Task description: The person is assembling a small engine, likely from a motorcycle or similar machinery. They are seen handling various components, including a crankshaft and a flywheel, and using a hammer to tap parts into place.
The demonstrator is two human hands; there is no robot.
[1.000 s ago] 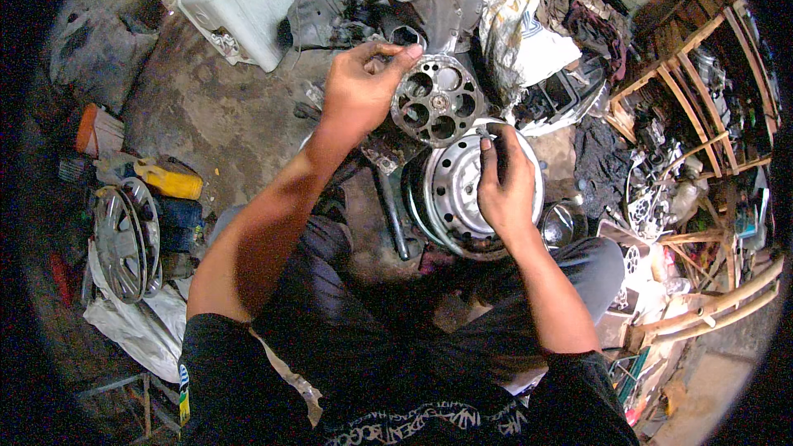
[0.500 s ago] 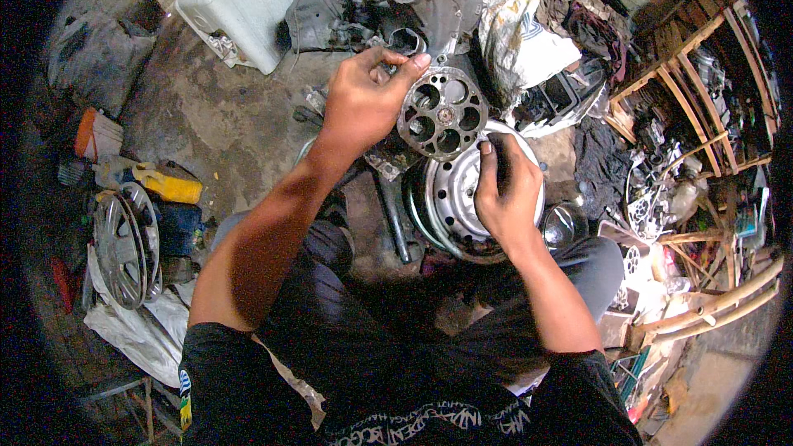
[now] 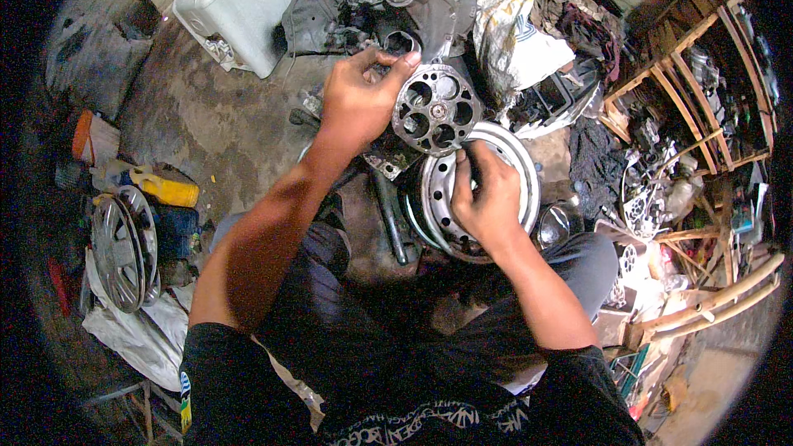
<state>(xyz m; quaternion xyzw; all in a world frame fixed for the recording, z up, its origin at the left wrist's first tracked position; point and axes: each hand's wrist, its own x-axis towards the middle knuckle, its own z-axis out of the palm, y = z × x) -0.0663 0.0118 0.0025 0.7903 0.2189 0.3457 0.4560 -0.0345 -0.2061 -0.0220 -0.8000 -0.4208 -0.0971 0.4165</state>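
A round grey metal disc [image 3: 439, 111], pierced by several large round holes around a small centre hub, is held up in front of me. My left hand [image 3: 360, 92] is closed at its upper left rim, with the thumb stretched along the edge. The left fingertips are partly hidden. At the lower rim, my right hand [image 3: 489, 196] pinches the edge between thumb and bent fingers. Below and behind the disc lies a silvery wheel rim [image 3: 514, 153], partly covered by my right hand.
A greasy engine casing [image 3: 442, 12] stands beyond my hands, with a white sack [image 3: 520, 29] to its right. A pale plastic box [image 3: 239, 12] is far left. Wheel covers [image 3: 117, 252] and a yellow bottle [image 3: 165, 186] lie left; wooden shelving [image 3: 694, 91] with parts stands right.
My right hand has moved left along the disc's lower rim. The disc and left hand have hardly moved; the whole view has shifted slightly.
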